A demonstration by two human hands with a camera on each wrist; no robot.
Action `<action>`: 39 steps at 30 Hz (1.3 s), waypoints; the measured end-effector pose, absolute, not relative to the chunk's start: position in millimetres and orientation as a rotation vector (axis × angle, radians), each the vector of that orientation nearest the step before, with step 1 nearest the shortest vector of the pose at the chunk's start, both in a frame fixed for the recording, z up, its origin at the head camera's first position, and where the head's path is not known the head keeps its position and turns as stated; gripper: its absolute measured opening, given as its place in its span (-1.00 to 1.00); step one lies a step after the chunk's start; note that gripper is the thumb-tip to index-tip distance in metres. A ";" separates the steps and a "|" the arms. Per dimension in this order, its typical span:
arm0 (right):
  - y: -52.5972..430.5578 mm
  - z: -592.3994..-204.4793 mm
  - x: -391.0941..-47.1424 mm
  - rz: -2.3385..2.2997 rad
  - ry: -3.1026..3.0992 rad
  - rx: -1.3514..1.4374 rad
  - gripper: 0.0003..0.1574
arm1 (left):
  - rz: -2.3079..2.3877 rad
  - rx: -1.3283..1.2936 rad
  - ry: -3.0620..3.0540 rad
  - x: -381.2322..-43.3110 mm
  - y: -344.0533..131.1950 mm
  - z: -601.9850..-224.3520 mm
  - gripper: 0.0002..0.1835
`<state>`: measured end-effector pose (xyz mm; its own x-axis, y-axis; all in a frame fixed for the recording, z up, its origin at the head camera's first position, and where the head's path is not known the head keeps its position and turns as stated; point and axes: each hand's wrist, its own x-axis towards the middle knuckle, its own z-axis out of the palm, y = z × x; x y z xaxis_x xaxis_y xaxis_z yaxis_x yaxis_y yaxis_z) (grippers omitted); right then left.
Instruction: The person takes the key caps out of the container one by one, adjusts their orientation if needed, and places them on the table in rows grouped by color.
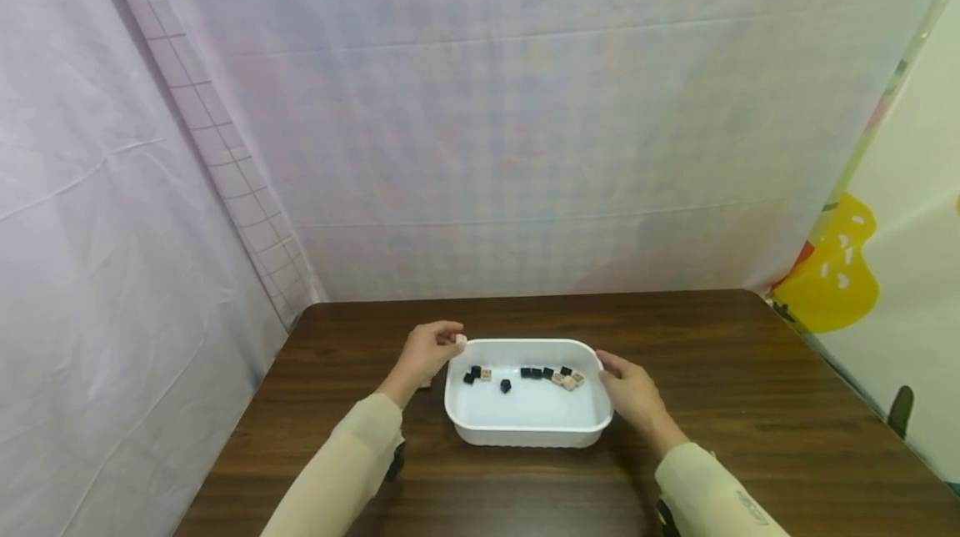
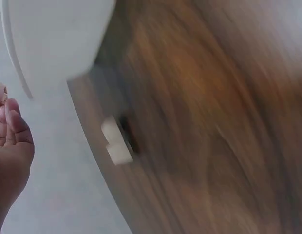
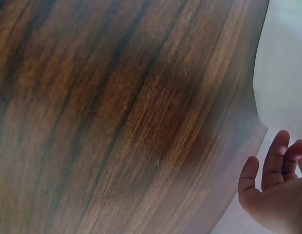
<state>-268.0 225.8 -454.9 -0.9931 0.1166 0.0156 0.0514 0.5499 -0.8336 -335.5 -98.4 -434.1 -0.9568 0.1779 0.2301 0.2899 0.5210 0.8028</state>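
White tray (image 1: 525, 437) at centre stage: a pale sheet (image 1: 525, 103) hangs behind it, the dark wood-grain counter (image 1: 750, 404) spreads beneath, and it stands level there between two bare hands. At the right rim, here's the right hand (image 1: 632, 387), fingers slightly apart and loosely bent in its wrist view; steadying the tray, I'd judge, though how firmly they bear I cannot tell. Over on the left, the action: the left hand (image 1: 429, 351) is up by the far left corner, fingertips together in a pinch. Inside, a trio of pieces (image 1: 476, 373) lies toward the left, a longer black-and-light run (image 1: 547, 373) toward the right, and one lone black piece (image 1: 506, 385) between. Outside, on the counter to the tray's left, two pale blocks (image 2: 120, 152) lie just beside each other, a dark shape (image 2: 129, 134) against them too blurred to name. And clamped in that left-hand pinch, right beside the rim, one small light piece (image 1: 461, 339)! The step in hand looks like a single-piece transfer across that rim; which way, this instant won't say. Next move, in my judgement, calls for clearance over the edge, a gentle release and a steady tray.
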 end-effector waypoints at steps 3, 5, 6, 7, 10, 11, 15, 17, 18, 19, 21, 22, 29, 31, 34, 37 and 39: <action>225.3 -455.1 -268.0 1.455 -2.702 -0.146 -0.44 | -1.440 -0.350 -2.617 -336.1 -114.8 -437.7 -0.73; 225.1 -455.7 -268.0 1.459 -2.700 -0.150 -0.44 | -1.446 -0.300 -2.615 -336.3 -126.5 -440.4 -0.74; 225.2 -456.3 -268.3 1.459 -2.702 -0.151 -0.44 | -1.437 -0.283 -2.618 -336.5 -132.6 -442.3 -0.74; 225.2 -456.8 -268.8 1.459 -2.702 -0.153 -0.44 | -1.433 -0.269 -2.619 -336.9 -138.7 -444.2 -0.74; 225.1 -458.1 -269.1 1.453 -2.705 -0.157 -0.44 | -1.407 -0.222 -2.641 -337.5 -156.2 -451.0 -0.75; 225.2 -458.9 -269.6 1.447 -2.707 -0.159 -0.44 | -1.398 -0.213 -2.650 -337.6 -161.8 -453.6 -0.76; 225.4 -459.6 -269.8 1.437 -2.711 -0.154 -0.44 | -1.349 -0.195 -2.710 -336.4 -180.3 -461.1 -0.79; 225.5 -459.6 -270.1 1.438 -2.716 -0.152 -0.44 | -1.330 -0.187 -2.748 -334.7 -186.7 -462.9 -0.80; 225.4 -459.2 -270.0 1.443 -2.717 -0.150 -0.44 | -1.316 -0.189 -2.771 -334.0 -189.1 -463.7 -0.80; 225.5 -459.2 -270.1 1.446 -2.720 -0.152 -0.43 | -1.310 -0.189 -2.790 -333.3 -191.2 -464.5 -0.79; 225.5 -458.9 -270.2 1.457 -2.722 -0.158 -0.43 | -1.287 -0.178 -2.834 -331.7 -194.0 -466.1 -0.80; 225.6 -458.7 -270.4 1.457 -2.723 -0.156 -0.43 | -1.273 -0.183 -2.851 -331.1 -195.3 -467.5 -0.80; 225.5 -456.8 -270.0 1.442 -2.730 -0.154 -0.43 | -1.250 -0.265 -2.871 -329.2 -198.4 -476.3 -0.82; 225.7 -457.1 -270.1 1.439 -2.727 -0.152 -0.43 | -1.246 -0.287 -2.869 -329.0 -198.1 -477.1 -0.83; 225.8 -457.5 -269.9 1.433 -2.725 -0.151 -0.43 | -1.219 -0.301 -2.887 -328.7 -197.3 -476.7 -0.83; 225.8 -457.7 -269.6 1.437 -2.722 -0.154 -0.43 | -1.199 -0.288 -2.904 -328.5 -196.1 -475.7 -0.82; 225.6 -457.4 -269.4 1.440 -2.722 -0.153 -0.43 | -1.183 -0.304 -2.907 -328.8 -195.4 -475.8 -0.82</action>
